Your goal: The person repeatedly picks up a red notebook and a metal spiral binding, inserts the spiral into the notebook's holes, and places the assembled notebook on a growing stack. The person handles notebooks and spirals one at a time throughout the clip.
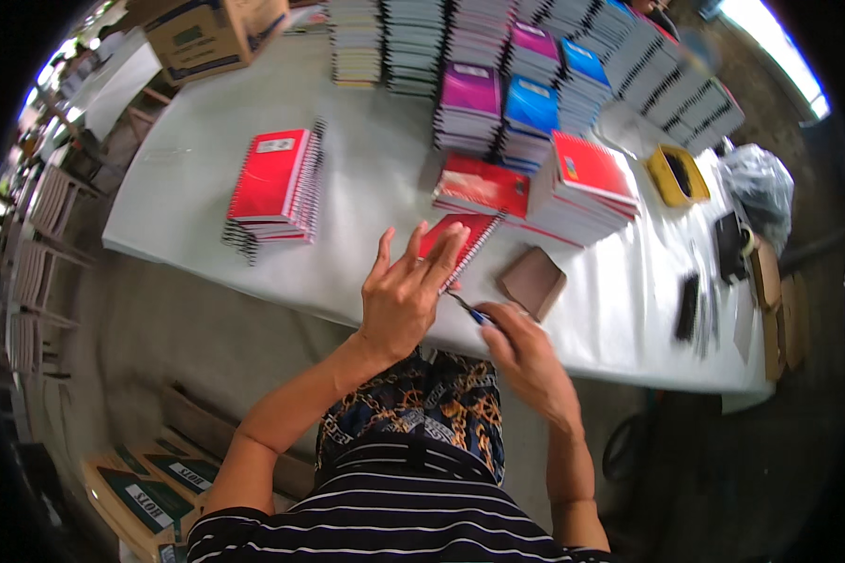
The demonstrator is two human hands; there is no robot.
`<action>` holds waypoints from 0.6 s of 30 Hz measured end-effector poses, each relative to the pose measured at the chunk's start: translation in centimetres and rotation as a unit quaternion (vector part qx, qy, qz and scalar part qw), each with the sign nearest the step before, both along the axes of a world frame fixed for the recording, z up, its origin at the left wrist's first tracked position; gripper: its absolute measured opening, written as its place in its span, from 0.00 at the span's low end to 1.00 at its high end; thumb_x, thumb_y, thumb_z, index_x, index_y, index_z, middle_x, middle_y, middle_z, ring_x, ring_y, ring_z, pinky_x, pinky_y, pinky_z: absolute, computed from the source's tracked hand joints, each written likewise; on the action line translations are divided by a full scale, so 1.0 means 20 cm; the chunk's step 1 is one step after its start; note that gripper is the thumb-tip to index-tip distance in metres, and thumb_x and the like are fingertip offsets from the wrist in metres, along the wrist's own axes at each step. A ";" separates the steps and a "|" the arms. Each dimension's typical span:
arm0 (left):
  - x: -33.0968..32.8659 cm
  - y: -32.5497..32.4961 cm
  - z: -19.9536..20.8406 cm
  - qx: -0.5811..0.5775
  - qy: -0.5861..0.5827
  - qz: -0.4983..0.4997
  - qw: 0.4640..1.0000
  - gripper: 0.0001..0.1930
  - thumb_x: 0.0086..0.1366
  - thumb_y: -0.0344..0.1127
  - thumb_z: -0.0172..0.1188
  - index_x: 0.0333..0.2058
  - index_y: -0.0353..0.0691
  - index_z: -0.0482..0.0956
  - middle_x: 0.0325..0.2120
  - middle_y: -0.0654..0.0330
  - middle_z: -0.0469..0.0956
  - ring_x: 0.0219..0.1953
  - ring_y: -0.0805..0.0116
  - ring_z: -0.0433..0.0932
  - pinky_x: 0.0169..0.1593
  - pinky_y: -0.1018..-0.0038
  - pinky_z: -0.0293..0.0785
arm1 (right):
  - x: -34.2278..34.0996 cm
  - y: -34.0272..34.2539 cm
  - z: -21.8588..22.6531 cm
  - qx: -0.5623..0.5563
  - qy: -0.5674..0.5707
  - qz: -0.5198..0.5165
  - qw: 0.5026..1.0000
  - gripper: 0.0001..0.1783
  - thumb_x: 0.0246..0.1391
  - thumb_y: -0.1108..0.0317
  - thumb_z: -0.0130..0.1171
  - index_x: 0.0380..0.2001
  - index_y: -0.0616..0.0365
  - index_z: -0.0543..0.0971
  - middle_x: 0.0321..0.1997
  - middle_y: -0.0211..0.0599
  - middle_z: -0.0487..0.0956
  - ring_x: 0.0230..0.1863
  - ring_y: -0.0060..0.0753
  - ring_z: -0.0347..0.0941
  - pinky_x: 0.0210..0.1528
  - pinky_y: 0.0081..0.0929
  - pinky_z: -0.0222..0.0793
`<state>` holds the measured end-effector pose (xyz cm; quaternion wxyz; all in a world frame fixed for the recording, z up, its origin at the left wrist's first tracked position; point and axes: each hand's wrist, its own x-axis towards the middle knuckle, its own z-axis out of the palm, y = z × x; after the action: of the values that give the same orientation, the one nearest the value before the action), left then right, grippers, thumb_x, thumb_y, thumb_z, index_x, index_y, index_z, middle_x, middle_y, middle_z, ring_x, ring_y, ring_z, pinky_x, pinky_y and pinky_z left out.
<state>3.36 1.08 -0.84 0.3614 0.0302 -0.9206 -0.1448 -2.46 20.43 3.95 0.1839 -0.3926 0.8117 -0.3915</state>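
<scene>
A red spiral-bound notebook [479, 232] lies near the table's front edge, its black coil along the right side. My left hand [406, 286] rests over it with the fingers stretched and spread, covering much of the cover. Closed around blue-handled pliers [479, 316] is my right hand [528, 352]. The dark jaws of the pliers reach the near end of the coil; whether they grip the wire I cannot tell. Just right of the notebook sits a small brown block-like piece [532, 281]. A pile of red spiral notebooks [268, 178] stands to the left.
Behind the notebook are red books lying flat [483, 183] and a tall red-topped stack [587, 174]. Purple notebooks [469, 89] and blue ones [532, 103] rise further back. At right are a yellow container [676, 175] and a plastic bag [760, 192]; a cardboard box [202, 38] stands far left.
</scene>
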 end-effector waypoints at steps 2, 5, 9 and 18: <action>0.02 -0.07 0.08 -0.033 0.033 0.020 0.999 0.34 0.56 0.28 0.63 0.63 0.41 0.68 0.58 0.60 0.74 0.59 0.57 0.73 0.63 0.51 0.62 | -0.10 0.14 -0.01 0.006 -0.081 -0.099 0.992 0.15 0.64 0.69 0.53 0.52 0.60 0.75 0.37 0.41 0.75 0.38 0.36 0.73 0.44 0.33 0.69; 0.07 -0.36 0.28 -0.077 0.096 0.110 0.986 0.34 0.55 0.28 0.65 0.62 0.45 0.70 0.57 0.63 0.75 0.58 0.55 0.74 0.62 0.56 0.65 | -0.38 0.41 -0.22 -0.005 0.143 -0.259 0.955 0.14 0.67 0.67 0.50 0.50 0.62 0.76 0.41 0.46 0.77 0.42 0.42 0.75 0.46 0.31 0.70; 0.15 -0.74 0.36 -0.143 0.006 0.203 0.969 0.32 0.61 0.35 0.62 0.64 0.57 0.67 0.60 0.69 0.72 0.62 0.54 0.69 0.63 0.51 0.63 | -0.56 0.66 -0.37 0.193 0.343 -0.284 0.874 0.17 0.65 0.60 0.53 0.51 0.58 0.75 0.46 0.48 0.75 0.46 0.49 0.72 0.50 0.41 0.66; 0.27 -0.82 0.24 -0.049 -0.278 0.228 0.932 0.41 0.56 0.63 0.59 0.66 0.53 0.64 0.66 0.59 0.63 0.65 0.40 0.61 0.66 0.43 0.56 | -0.43 0.03 -0.27 -0.071 0.424 -0.138 0.892 0.14 0.49 0.78 0.61 0.42 0.59 0.81 0.47 0.42 0.77 0.51 0.46 0.73 0.51 0.41 0.71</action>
<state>8.80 -15.39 3.98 0.1156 0.2602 -0.9586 0.0006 -11.15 21.02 -1.45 -0.2617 -0.4169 0.8288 -0.2662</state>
